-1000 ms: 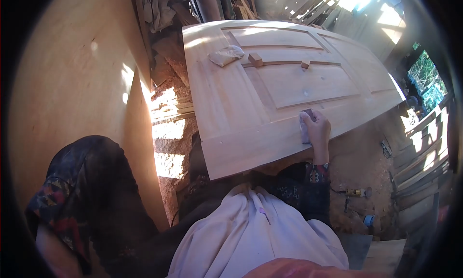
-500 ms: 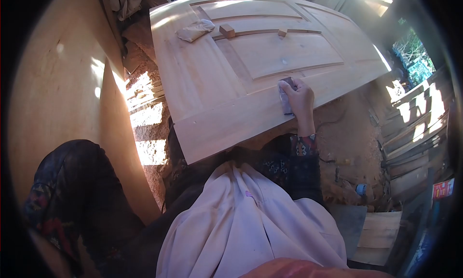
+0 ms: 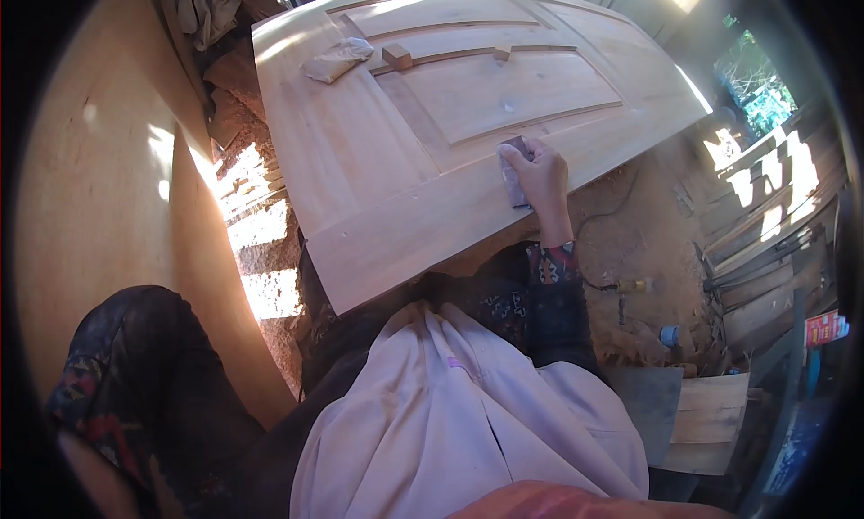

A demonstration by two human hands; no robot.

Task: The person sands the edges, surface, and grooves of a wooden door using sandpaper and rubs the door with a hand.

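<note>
My right hand is closed around a folded piece of sandpaper, pale on one side and dark at its upper edge. It presses this against the near long edge of a pale wooden panelled door, which lies flat in front of me. On the door lie a small wooden block, a smaller block and a crumpled pale wrapper or cloth. My left hand is at the lower left, below a patterned cuff, largely dark and cut off; its fingers do not show.
A large smooth wooden board stands along my left side. Sawdust and scraps cover the ground. At right are stacked wood offcuts, a cable with a yellowish connector, a small blue-and-white can and flat boards.
The view has shifted slightly, so the door and ground appear further left. My right hand keeps the sandpaper at nearly the same part of the door's edge.
</note>
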